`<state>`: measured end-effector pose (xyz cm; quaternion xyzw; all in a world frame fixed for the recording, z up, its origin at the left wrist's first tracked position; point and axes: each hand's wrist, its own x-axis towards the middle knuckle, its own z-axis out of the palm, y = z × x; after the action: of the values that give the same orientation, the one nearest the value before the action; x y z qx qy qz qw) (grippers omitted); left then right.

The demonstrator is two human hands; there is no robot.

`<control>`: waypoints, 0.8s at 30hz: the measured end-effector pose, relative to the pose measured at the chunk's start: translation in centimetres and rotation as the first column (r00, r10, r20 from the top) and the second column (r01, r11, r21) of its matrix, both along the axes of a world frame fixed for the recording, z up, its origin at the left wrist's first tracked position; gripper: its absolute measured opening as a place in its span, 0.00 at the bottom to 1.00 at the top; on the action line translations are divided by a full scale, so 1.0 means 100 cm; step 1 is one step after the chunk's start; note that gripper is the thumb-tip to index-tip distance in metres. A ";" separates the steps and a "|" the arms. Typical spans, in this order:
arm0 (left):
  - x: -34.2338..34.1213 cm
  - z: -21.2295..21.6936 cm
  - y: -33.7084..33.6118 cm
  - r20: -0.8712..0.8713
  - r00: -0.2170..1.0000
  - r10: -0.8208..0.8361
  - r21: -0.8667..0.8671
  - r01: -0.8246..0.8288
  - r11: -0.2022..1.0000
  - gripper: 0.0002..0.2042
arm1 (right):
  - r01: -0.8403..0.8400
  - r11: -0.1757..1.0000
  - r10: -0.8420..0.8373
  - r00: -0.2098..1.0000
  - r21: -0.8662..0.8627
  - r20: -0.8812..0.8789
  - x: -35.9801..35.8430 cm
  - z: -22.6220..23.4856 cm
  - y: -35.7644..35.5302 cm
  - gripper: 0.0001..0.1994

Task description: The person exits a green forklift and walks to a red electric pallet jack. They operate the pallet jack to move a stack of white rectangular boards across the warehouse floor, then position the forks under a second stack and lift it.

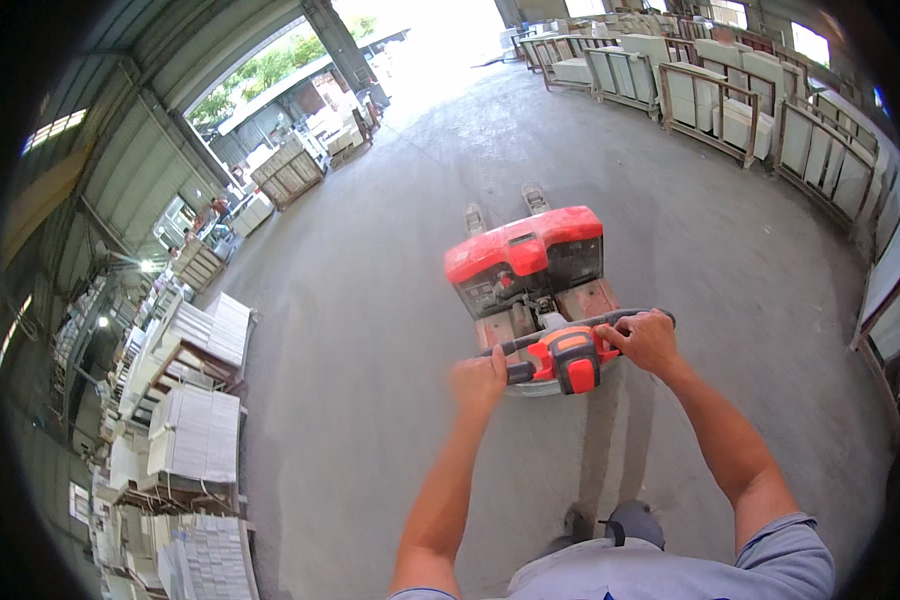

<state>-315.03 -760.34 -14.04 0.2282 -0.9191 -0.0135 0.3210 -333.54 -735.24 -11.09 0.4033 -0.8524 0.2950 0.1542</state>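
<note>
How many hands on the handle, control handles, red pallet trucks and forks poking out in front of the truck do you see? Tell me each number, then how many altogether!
Hands on the handle: 2, left hand and right hand
Control handle: 1
Red pallet truck: 1
Forks: 2, left fork and right fork
Total: 6

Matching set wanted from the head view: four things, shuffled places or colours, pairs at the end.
1. left hand
2. right hand
3. pallet truck's cover
4. trees

A. red
B. on the right side of the handle
C. outside, upper left
D. on the handle's left side

Pairs: 1-D, 2-B, 3-A, 4-C
</note>
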 end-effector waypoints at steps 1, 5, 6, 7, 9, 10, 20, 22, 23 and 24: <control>-0.024 0.001 -0.023 -0.005 1.000 0.010 -0.005 -0.010 1.000 0.27 | 0.012 0.999 -0.013 1.000 0.050 0.021 -0.023 0.001 -0.023 0.30; -0.125 0.010 -0.116 0.019 0.997 0.077 0.051 -0.078 0.996 0.28 | 0.048 0.995 -0.047 0.999 0.083 -0.015 -0.123 0.004 -0.120 0.29; -0.151 0.012 -0.140 0.032 0.997 0.064 0.082 -0.067 0.994 0.28 | 0.055 0.996 -0.052 0.997 0.074 -0.051 -0.150 0.004 -0.144 0.29; -0.178 0.013 -0.163 0.027 0.998 0.059 0.093 -0.061 0.994 0.29 | 0.038 0.995 -0.032 0.998 0.097 -0.056 -0.177 0.003 -0.166 0.29; -0.230 0.009 -0.207 0.031 0.997 0.069 0.065 -0.071 0.995 0.29 | -0.006 0.998 0.014 0.991 0.060 -0.133 -0.230 0.002 -0.206 0.29; -0.256 0.006 -0.227 0.039 0.996 0.083 0.028 -0.084 0.996 0.28 | -0.018 1.000 0.018 0.999 -0.006 -0.032 -0.255 0.001 -0.225 0.27; -0.516 0.007 -0.425 -0.019 0.993 0.115 0.023 -0.114 0.993 0.29 | -0.078 0.992 0.096 0.974 0.094 -0.204 -0.532 0.002 -0.429 0.16; -0.572 0.014 -0.469 0.014 0.995 0.096 0.064 -0.097 0.993 0.30 | -0.085 0.993 0.101 0.967 0.079 -0.234 -0.592 0.000 -0.479 0.15; -0.598 0.015 -0.493 -0.029 0.997 0.065 0.048 -0.064 0.997 0.30 | -0.068 0.996 0.080 0.974 0.065 -0.211 -0.620 -0.001 -0.505 0.19; -0.625 0.016 -0.517 0.042 0.995 0.092 0.016 -0.093 0.996 0.30 | -0.049 0.998 0.057 0.980 0.050 -0.190 -0.647 -0.002 -0.531 0.24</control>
<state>-377.49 -812.09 -12.48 0.2735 -0.9138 -0.0023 0.3003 -398.29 -788.29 -11.26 0.4556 -0.8290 0.2399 0.2183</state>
